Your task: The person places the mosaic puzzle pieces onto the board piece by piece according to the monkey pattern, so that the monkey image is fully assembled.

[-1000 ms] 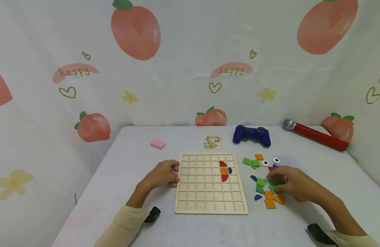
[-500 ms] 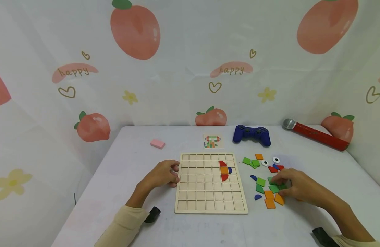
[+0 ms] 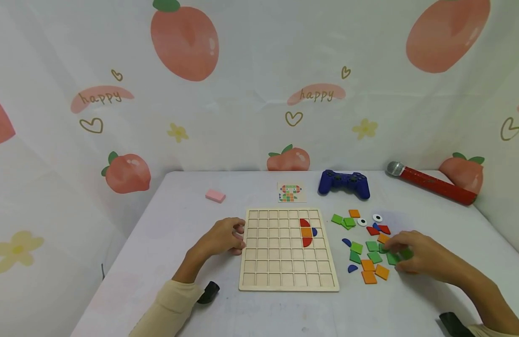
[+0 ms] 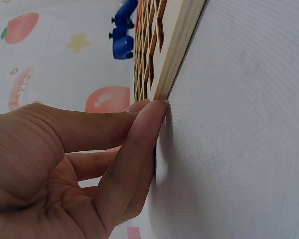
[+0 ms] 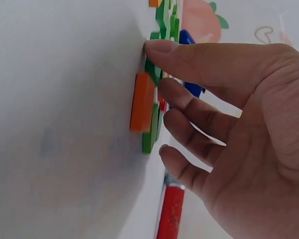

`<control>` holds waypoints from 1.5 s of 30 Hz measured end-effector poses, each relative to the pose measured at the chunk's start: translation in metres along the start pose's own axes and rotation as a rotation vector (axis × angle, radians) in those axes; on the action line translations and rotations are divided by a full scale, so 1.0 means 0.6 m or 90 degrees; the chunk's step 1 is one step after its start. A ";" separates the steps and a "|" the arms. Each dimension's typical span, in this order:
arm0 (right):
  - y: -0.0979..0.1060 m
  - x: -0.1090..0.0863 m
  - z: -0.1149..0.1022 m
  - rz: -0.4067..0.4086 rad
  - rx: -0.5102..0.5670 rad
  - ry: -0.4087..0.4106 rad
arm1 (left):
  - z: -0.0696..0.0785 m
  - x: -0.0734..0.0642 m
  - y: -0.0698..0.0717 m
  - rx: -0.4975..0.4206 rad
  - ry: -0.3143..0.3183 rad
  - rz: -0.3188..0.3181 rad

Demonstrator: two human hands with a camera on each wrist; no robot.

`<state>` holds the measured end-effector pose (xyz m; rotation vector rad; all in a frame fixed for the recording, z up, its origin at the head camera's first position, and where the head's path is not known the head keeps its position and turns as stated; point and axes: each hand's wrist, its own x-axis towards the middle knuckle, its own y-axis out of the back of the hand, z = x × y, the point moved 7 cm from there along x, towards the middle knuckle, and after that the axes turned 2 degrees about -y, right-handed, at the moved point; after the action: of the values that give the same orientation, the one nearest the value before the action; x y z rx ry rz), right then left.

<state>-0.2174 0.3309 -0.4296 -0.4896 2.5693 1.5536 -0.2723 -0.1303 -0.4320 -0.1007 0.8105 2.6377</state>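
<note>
My left hand [image 3: 223, 236] holds the left edge of a pale wooden grid board [image 3: 269, 267], its fingertips right at the rim in the left wrist view. On the board's right side sit two red rounded pieces [image 3: 307, 242], an orange square [image 3: 306, 232] between them and a blue half-round [image 3: 314, 231]. My right hand [image 3: 425, 255] is over loose tiles, fingers spread and slightly bent. Green tiles [image 3: 392, 258] lie by its fingertips; an orange tile [image 5: 142, 102] stands out below the fingers in the right wrist view, and the thumb overlaps a dark green tile [image 5: 152, 69].
Orange squares [image 3: 369, 277], light green squares [image 3: 337, 218], red pieces [image 3: 384, 229] and white eye discs [image 3: 377, 218] lie right of the board. Behind stand a pattern card [image 3: 290, 193], a blue game controller [image 3: 344, 184], a red microphone [image 3: 436, 185] and a pink block [image 3: 215, 196].
My right hand has moved to the right across the loose tiles, uncovering red, green and orange ones. My left hand and the board have stayed in place.
</note>
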 end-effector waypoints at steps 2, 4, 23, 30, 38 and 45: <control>0.002 -0.003 0.007 0.002 -0.003 -0.004 | 0.002 -0.001 0.000 0.002 -0.005 -0.003; 0.003 -0.006 0.013 0.003 -0.001 -0.012 | 0.002 -0.001 0.000 0.005 -0.006 -0.005; 0.004 -0.005 0.001 0.013 0.012 -0.002 | 0.000 -0.002 0.000 0.010 0.001 0.004; 0.000 0.012 -0.057 0.044 -0.008 0.056 | 0.001 -0.001 0.002 0.008 0.000 0.003; -0.019 0.045 -0.140 0.045 0.029 0.153 | 0.000 0.000 0.002 0.028 -0.002 0.006; -0.043 0.078 -0.196 0.040 0.038 0.212 | 0.002 0.000 0.002 0.021 -0.003 0.005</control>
<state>-0.2440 0.2068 -0.4071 -0.7227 2.8913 1.5221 -0.2726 -0.1308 -0.4304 -0.0831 0.8537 2.6293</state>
